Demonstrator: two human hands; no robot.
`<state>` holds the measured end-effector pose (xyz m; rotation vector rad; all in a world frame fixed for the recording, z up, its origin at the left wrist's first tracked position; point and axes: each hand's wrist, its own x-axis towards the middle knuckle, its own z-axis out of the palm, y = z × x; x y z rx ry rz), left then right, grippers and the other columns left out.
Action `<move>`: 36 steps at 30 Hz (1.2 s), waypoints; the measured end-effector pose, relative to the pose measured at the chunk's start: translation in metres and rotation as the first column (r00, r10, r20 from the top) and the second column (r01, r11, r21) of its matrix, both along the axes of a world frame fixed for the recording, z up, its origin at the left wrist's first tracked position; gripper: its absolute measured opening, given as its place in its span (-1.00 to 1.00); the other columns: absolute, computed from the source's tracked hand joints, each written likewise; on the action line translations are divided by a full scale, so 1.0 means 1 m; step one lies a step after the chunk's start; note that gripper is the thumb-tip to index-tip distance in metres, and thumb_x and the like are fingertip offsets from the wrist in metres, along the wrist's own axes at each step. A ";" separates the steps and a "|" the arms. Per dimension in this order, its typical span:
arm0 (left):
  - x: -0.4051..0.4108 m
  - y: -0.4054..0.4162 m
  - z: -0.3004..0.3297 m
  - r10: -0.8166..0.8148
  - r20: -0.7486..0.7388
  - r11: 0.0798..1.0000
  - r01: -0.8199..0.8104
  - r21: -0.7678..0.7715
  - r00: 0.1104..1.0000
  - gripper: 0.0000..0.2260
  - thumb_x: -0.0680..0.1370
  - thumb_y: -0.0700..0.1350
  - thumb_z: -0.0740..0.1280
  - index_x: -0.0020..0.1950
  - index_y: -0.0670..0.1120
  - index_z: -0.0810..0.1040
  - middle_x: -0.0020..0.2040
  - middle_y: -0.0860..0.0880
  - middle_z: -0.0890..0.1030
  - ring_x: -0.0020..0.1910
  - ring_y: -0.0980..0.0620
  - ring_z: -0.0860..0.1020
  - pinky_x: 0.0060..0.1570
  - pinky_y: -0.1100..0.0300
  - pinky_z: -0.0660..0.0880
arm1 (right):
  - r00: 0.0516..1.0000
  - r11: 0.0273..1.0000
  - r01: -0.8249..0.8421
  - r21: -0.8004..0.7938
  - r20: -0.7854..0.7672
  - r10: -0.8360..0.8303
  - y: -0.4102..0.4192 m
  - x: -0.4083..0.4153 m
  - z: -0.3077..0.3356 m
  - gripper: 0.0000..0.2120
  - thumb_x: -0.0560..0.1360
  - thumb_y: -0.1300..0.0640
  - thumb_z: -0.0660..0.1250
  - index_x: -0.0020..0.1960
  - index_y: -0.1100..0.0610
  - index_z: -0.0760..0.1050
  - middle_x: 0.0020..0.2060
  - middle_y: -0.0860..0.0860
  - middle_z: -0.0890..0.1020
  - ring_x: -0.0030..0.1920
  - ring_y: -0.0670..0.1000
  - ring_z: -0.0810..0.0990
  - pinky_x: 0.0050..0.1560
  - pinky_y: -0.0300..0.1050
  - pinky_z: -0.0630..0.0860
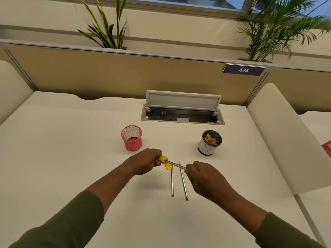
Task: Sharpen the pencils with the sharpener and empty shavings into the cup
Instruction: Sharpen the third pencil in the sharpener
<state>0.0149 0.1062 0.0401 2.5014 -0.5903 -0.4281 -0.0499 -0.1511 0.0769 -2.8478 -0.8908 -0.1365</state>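
Note:
My left hand (145, 161) grips a yellow sharpener (163, 159) above the white desk; a translucent yellow flap hangs below it. A grey pencil (176, 165) is stuck into the sharpener, and my right hand (200, 174) pinches its other end. Two more grey pencils lie side by side on the desk below my hands: the left one (172, 183) and the right one (184, 185), whose sharp tip points away from me. A white-and-black cup (207, 146) holding orange-brown shavings stands at the right, beyond my right hand.
A pink mesh pencil holder (132, 138) stands just beyond my left hand. An open cable hatch (182, 111) sits in the desk further back. Cream dividers flank the desk on the left and right (279, 133), and a tan partition closes the back.

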 end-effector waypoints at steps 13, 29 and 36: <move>-0.009 -0.009 -0.006 0.016 0.139 1.000 -0.018 0.010 0.990 -0.90 0.55 -0.25 0.24 -0.07 -0.06 0.38 -0.14 0.04 0.45 -0.14 0.00 0.45 -0.14 0.09 0.45 | 0.119 0.283 0.951 0.125 -0.992 0.038 0.026 0.009 0.021 -0.72 0.62 0.10 0.19 -0.17 0.24 0.48 -0.48 -0.01 0.22 -0.55 -0.07 0.12 -0.54 -0.25 0.12; -0.008 -0.007 -0.002 0.046 0.097 0.999 -0.047 0.006 0.994 -0.92 0.56 -0.24 0.23 -0.05 -0.07 0.41 -0.12 0.02 0.49 -0.15 0.01 0.47 -0.16 0.12 0.42 | 0.999 0.994 -0.019 0.106 0.051 0.014 0.004 0.006 -0.009 -0.72 0.59 0.04 0.15 -0.20 0.15 0.48 -0.46 0.02 0.45 -0.53 0.06 0.34 -0.54 -0.12 0.24; -0.007 -0.008 0.000 0.007 0.169 0.999 -0.014 0.040 0.986 -0.88 0.55 -0.24 0.24 -0.05 -0.03 0.39 -0.06 -0.01 0.49 -0.12 0.02 0.43 -0.14 0.10 0.45 | 0.013 0.186 0.982 0.041 -0.989 0.149 0.025 0.009 0.021 -0.71 0.62 0.11 0.19 -0.22 0.21 0.44 -0.49 -0.04 0.15 -0.57 -0.09 0.07 -0.58 -0.30 0.07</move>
